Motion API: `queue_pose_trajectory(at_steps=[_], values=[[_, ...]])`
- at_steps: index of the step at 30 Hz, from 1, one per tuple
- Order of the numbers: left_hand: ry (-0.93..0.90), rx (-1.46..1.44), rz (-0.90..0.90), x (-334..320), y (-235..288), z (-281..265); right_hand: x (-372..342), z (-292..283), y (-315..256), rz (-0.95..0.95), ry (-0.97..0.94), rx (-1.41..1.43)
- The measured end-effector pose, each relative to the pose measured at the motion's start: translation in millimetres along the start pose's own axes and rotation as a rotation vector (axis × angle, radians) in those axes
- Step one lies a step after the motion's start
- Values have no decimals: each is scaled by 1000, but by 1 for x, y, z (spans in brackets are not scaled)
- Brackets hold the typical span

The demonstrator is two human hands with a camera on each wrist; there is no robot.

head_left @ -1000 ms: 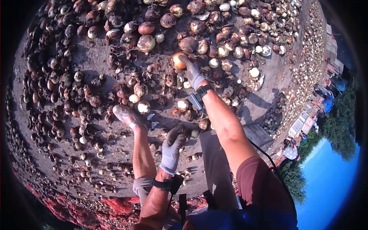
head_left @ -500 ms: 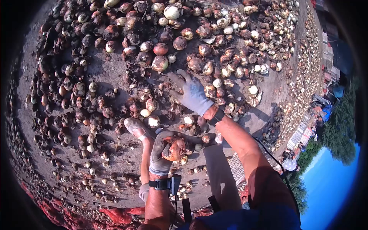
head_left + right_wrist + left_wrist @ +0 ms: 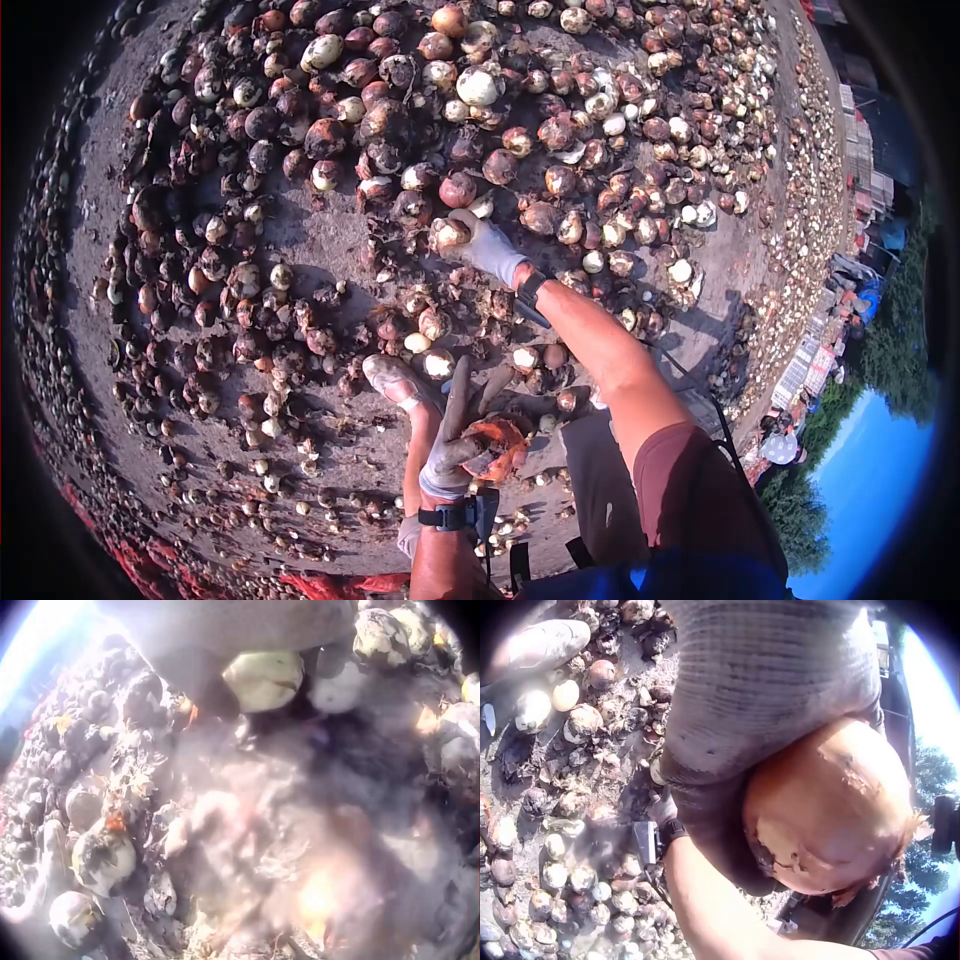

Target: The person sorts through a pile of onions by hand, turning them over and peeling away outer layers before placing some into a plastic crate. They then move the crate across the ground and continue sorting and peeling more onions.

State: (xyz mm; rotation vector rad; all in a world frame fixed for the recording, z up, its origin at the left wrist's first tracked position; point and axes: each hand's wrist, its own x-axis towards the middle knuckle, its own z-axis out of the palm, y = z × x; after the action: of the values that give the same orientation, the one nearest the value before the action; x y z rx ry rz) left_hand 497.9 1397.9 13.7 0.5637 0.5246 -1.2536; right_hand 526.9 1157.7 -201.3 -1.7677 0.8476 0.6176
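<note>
Orange onion (image 3: 832, 810), clamped in left hand (image 3: 450, 452), could slip on its flaking skin (image 3: 913, 829) while right hand (image 3: 488, 248) grips a paler onion (image 3: 448, 233)!

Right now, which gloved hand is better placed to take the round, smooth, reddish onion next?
Probably the grey-gloved right hand: it is close to the reddish onion, though gripping a round pale-brown onion. The grey-gloved left hand is farther away, holding a papery orange onion.

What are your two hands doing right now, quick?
Left hand: holding an orange-brown onion with peeling skin.
Right hand: gripping a pale brown onion among the others.
</note>
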Motion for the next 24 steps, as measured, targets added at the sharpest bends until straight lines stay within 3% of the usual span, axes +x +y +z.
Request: queue_pose_trajectory(at_steps=[1, 2, 3, 5, 7, 9, 12, 15, 16, 17, 18, 20, 22, 23, 24], values=[[45, 36, 25, 1, 2, 2, -7, 3, 2, -177, -71, 358], [87, 73, 49, 1, 6, 6, -25, -3, 11, -199, -138, 480], [101, 74, 64, 1, 10, 9, -63, -18, -17, -221, -206, 602], [127, 75, 94, 1, 17, 14, -118, -34, -47, -362, -297, 522], [82, -75, 109, -7, 18, 8, -169, -47, -91, -275, -552, 468], [61, -436, -12, -15, 23, 8, -189, -38, -103, -649, -491, 125], [249, -462, -29, -12, 40, 19, -208, -46, -132, -734, -451, 50], [382, -490, -93, -10, 46, 15, -202, -55, -147, -703, -581, 121], [384, -500, -139, -9, 42, 6, -195, -56, -139, -536, -597, 445], [387, -511, -185, -9, 39, -2, -189, -54, -130, -271, -474, 655], [370, -487, -182, -15, 31, -15, -170, -53, -129, -241, -224, 404], [411, -376, -197, -17, 33, -12, -110, -52, -86, -417, 214, -278], [531, -357, -271, -10, 44, -1, -54, -62, -45, -304, 401, -494], [635, -395, -336, -5, 51, 7, -29, -69, -27, -336, 542, -612], [629, -384, -333, -5, 55, 13, -6, -74, -14, -233, 602, -564]])
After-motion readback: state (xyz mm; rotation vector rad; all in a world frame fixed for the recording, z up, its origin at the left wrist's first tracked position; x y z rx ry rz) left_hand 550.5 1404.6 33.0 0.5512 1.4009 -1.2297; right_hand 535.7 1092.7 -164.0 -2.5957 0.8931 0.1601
